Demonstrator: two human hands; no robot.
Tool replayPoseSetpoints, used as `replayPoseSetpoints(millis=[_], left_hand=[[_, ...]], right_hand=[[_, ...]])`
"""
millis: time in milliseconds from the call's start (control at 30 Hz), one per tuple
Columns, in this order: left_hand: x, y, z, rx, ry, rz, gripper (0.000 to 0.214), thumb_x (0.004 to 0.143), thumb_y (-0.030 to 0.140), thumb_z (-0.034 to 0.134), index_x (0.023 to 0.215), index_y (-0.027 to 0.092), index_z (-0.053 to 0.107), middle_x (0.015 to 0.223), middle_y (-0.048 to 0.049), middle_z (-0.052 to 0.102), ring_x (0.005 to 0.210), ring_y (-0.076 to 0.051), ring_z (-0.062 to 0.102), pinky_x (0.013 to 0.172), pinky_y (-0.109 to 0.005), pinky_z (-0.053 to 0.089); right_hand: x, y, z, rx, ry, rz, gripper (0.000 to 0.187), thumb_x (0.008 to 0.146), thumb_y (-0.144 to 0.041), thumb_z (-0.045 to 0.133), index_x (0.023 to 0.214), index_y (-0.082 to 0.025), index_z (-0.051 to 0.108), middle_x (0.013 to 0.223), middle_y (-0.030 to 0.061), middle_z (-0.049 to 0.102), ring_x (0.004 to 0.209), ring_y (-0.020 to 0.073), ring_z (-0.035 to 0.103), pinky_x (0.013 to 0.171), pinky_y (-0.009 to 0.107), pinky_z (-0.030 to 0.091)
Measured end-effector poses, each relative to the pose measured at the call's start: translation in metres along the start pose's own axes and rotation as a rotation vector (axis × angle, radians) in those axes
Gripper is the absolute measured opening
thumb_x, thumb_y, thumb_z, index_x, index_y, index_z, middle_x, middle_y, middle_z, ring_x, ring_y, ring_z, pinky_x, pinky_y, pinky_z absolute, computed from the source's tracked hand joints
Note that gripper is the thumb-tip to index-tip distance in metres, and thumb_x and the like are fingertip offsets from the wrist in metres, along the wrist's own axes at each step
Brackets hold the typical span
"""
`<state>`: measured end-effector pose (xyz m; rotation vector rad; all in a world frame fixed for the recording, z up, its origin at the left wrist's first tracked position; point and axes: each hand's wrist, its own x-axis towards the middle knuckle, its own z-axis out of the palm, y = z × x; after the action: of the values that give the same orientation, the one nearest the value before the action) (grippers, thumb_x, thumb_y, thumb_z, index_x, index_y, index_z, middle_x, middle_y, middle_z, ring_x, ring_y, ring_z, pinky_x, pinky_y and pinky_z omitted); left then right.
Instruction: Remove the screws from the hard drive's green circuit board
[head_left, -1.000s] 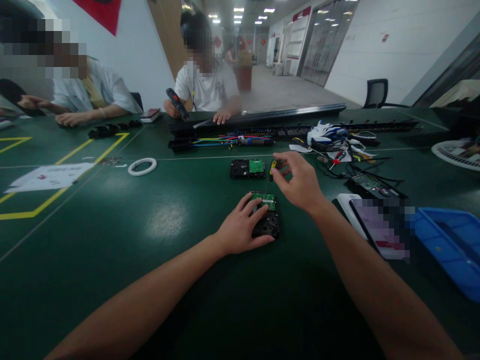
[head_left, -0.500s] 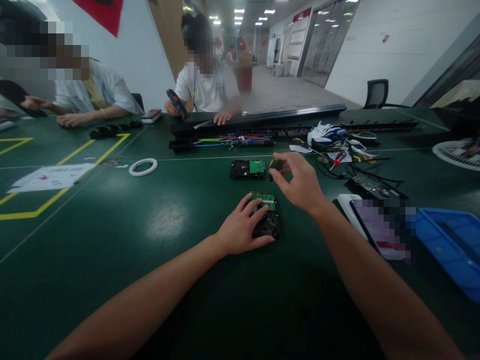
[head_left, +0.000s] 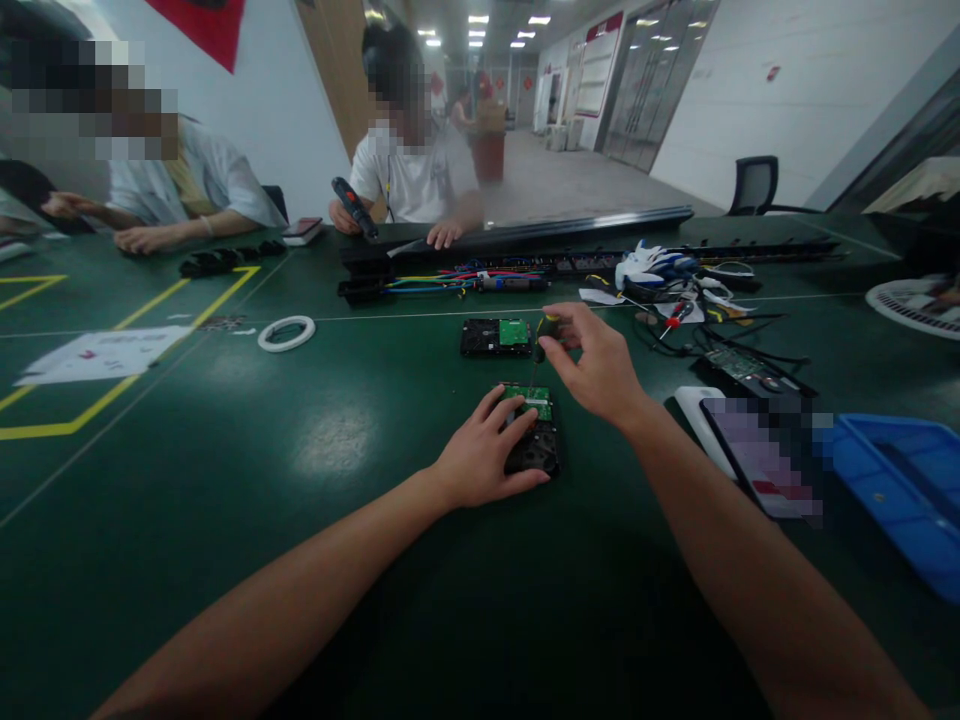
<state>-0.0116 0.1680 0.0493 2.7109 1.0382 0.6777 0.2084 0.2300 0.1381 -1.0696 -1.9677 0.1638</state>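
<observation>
A hard drive [head_left: 541, 448] with a green circuit board lies flat on the green table in front of me. My left hand [head_left: 484, 455] rests across it, fingers spread over the board and thumb along its near edge. A small screwdriver [head_left: 548, 328] with a dark green and yellow handle is pinched upright in my right hand [head_left: 596, 355]. Its thin shaft points down to the board; whether the tip sits in a screw is too small to tell. Just beyond lies a second hard drive [head_left: 491, 338], board side up.
A blue tray [head_left: 892, 490] and a phone [head_left: 757, 455] are at the right. Cables, white-blue gloves [head_left: 652, 266] and a red screwdriver [head_left: 679, 315] lie behind them. A white ring [head_left: 286, 334] is on the left. Across the table, a person [head_left: 416, 170] holds a power screwdriver [head_left: 354, 208].
The screwdriver handle has turned slightly in my right hand, showing more yellow. My left hand stays in place on the hard drive.
</observation>
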Motion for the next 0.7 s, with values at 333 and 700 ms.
replayPoseSetpoints(millis=[333, 700], left_hand=[[0.0001, 0.0001, 0.0007, 0.01, -0.004, -0.003, 0.09, 0.092, 0.079, 0.061, 0.158, 0.02, 0.047, 0.159, -0.0177, 0.046, 0.159, -0.047, 0.023, 0.125, -0.068, 0.036], [0.001, 0.0008, -0.0003, 0.002, 0.004, 0.004, 0.089, 0.092, 0.079, 0.061, 0.157, 0.02, 0.047, 0.158, -0.0182, 0.047, 0.159, -0.046, 0.024, 0.125, -0.068, 0.036]], right_hand=[[-0.0001, 0.0024, 0.0005, 0.035, 0.006, 0.018, 0.035, 0.098, -0.028, 0.061, 0.134, -0.027, 0.058, 0.127, 0.01, 0.071, 0.099, 0.0262, 0.073, 0.088, 0.048, 0.063], [0.0001, -0.0017, -0.0016, 0.003, -0.032, -0.015, 0.04, 0.099, -0.024, 0.058, 0.139, -0.025, 0.057, 0.135, 0.0124, 0.068, 0.109, 0.0287, 0.071, 0.093, 0.051, 0.061]])
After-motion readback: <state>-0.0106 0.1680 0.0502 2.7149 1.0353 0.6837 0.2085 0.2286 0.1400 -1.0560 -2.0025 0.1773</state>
